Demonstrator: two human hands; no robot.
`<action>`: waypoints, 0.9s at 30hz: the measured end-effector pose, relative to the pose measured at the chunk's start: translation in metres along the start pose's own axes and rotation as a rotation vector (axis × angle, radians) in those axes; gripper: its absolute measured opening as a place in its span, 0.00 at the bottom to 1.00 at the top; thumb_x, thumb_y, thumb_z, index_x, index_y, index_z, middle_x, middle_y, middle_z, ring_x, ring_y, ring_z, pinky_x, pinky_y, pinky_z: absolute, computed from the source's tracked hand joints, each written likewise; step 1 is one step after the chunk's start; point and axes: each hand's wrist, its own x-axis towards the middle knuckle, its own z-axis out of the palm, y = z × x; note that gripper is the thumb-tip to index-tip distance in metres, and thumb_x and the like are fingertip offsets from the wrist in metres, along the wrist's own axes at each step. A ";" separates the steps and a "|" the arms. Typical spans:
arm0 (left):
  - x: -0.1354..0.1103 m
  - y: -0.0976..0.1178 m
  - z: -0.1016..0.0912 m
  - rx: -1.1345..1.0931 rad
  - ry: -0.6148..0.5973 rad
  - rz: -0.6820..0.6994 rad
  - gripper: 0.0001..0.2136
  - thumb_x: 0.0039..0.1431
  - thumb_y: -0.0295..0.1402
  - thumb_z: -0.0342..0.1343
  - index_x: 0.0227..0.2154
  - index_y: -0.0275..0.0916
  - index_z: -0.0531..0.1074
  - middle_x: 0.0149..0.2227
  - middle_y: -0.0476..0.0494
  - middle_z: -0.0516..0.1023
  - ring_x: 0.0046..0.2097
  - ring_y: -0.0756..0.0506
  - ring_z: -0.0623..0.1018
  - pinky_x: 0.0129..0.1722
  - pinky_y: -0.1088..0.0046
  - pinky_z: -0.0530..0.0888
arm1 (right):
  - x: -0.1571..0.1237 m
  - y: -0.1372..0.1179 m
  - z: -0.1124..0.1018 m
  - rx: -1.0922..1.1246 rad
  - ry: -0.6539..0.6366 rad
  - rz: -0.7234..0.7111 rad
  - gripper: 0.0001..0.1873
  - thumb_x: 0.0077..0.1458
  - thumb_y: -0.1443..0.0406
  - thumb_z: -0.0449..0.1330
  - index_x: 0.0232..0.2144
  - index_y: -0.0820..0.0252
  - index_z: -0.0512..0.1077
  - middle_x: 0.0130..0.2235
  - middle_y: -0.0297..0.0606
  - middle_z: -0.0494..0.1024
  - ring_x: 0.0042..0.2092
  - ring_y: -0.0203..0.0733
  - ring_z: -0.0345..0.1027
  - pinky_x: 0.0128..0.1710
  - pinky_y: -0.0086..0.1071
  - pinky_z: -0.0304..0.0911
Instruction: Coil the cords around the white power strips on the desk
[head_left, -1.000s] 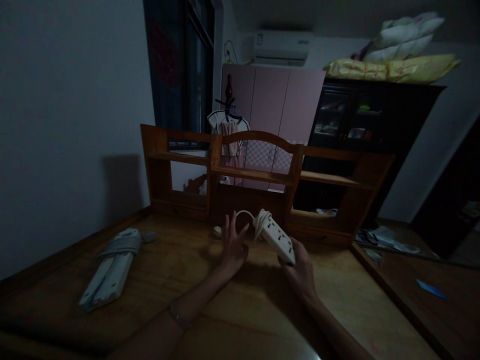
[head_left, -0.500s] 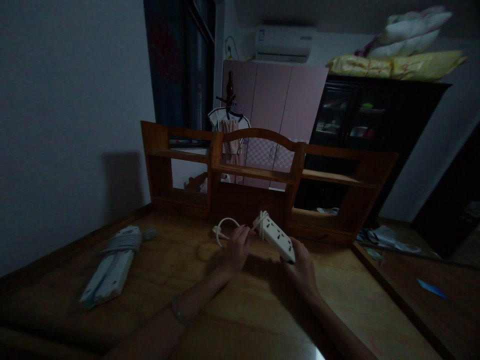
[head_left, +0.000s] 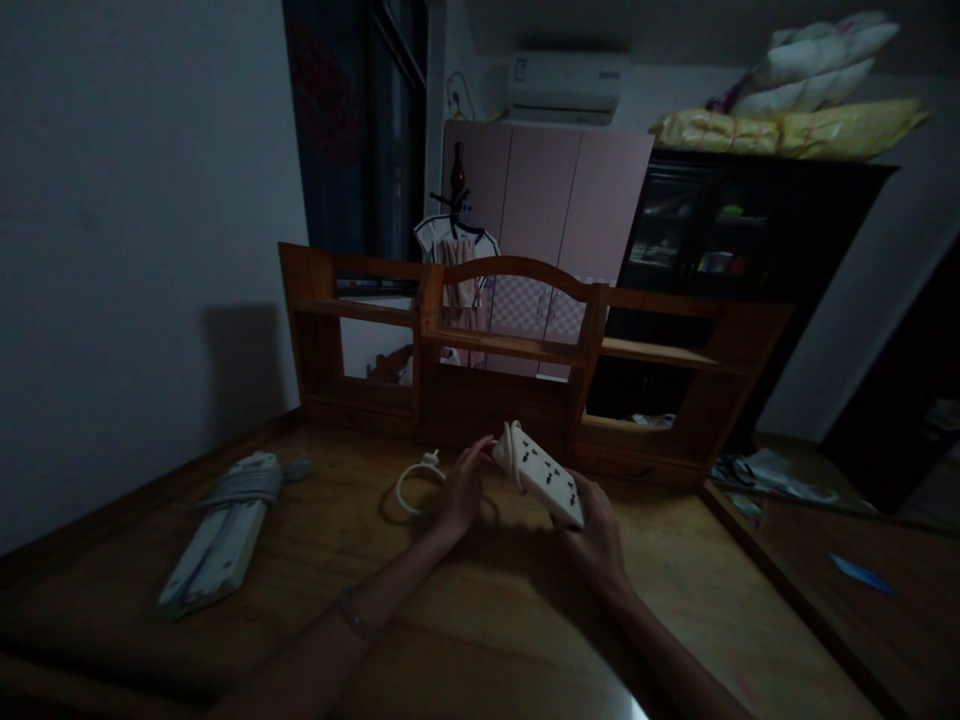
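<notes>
My right hand (head_left: 592,530) grips the near end of a white power strip (head_left: 541,475), holding it tilted up above the wooden desk (head_left: 480,620). White cord is wound round the strip's far end. My left hand (head_left: 461,490) sits just left of that end with its fingers curled on the cord (head_left: 411,478). A loose loop of the cord, ending in the plug, lies on the desk to the left of this hand.
A second power strip (head_left: 225,530) with its cord wrapped round it lies at the desk's left side. A wooden shelf unit (head_left: 525,350) stands along the back edge. Papers (head_left: 757,470) lie at the right. Behind are a pink wardrobe and a dark cabinet.
My left hand went from open beside the strip to closed on the cord. The cord's loop has moved left and lower onto the desk, and the strip has shifted slightly left.
</notes>
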 end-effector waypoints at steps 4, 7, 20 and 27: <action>-0.010 0.011 0.006 0.127 -0.090 0.186 0.18 0.62 0.30 0.44 0.54 0.45 0.66 0.61 0.39 0.57 0.57 0.42 0.65 0.53 0.59 0.65 | 0.002 0.009 0.000 0.110 0.021 0.084 0.29 0.49 0.66 0.57 0.55 0.56 0.60 0.51 0.41 0.70 0.51 0.48 0.64 0.50 0.40 0.61; -0.017 0.026 0.005 0.329 -0.205 0.363 0.24 0.55 0.37 0.55 0.56 0.43 0.62 0.64 0.40 0.52 0.64 0.36 0.51 0.61 0.50 0.53 | 0.003 0.015 -0.002 0.089 0.017 0.056 0.30 0.47 0.67 0.57 0.54 0.56 0.61 0.50 0.42 0.70 0.50 0.49 0.65 0.49 0.41 0.62; -0.025 0.041 0.009 0.031 -0.380 -0.104 0.22 0.59 0.49 0.46 0.25 0.38 0.76 0.29 0.43 0.79 0.35 0.44 0.77 0.38 0.71 0.70 | 0.000 0.001 0.002 -0.067 -0.004 -0.016 0.34 0.42 0.70 0.56 0.55 0.55 0.61 0.49 0.41 0.69 0.49 0.49 0.62 0.48 0.41 0.61; -0.015 0.018 0.016 -0.146 -0.121 -0.334 0.29 0.58 0.54 0.40 0.10 0.40 0.60 0.09 0.51 0.61 0.13 0.52 0.64 0.17 0.76 0.59 | 0.001 0.014 0.004 -0.125 0.006 0.026 0.33 0.42 0.70 0.55 0.54 0.56 0.61 0.48 0.42 0.70 0.49 0.49 0.63 0.47 0.40 0.62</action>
